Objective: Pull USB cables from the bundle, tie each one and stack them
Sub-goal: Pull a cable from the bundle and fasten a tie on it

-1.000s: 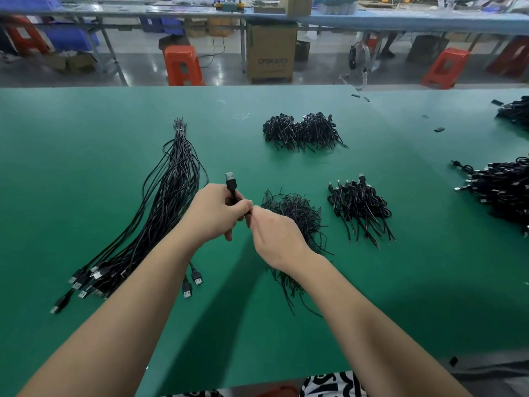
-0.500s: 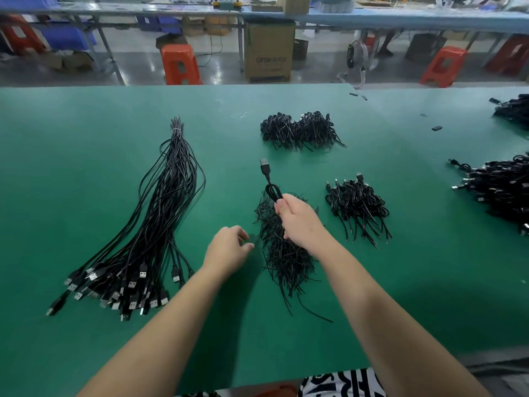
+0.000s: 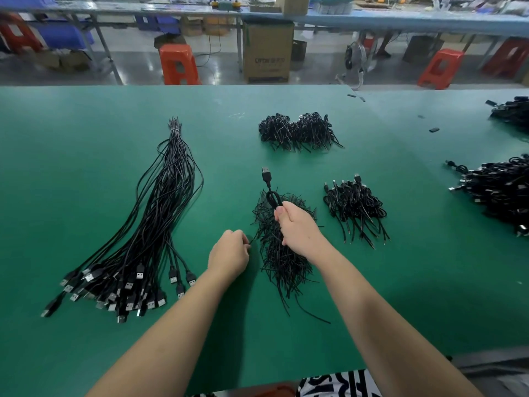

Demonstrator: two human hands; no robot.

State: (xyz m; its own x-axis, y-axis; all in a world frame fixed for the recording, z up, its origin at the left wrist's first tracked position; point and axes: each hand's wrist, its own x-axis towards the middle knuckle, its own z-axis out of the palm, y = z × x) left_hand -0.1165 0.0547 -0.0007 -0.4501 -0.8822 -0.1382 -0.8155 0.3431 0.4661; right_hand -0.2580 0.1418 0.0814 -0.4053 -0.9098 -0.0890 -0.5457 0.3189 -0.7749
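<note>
Gripping the coiled USB cable [image 3: 270,193] over the pile of ties [image 3: 282,247] at mid-desk, the right hand [image 3: 297,227] should keep the loops tight. The left hand [image 3: 229,253] pinches one tie at the pile's left edge and should draw it free alone.

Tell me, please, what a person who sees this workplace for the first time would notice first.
First comes the long bundle of black USB cables, fanned out on the left of the green table, plugs toward the person. Next, at the centre, the right hand grips a folded cable above a pile of thin black ties, while the left hand pinches one tie beside it. Smaller heaps of tied cables lie to the right.
</note>
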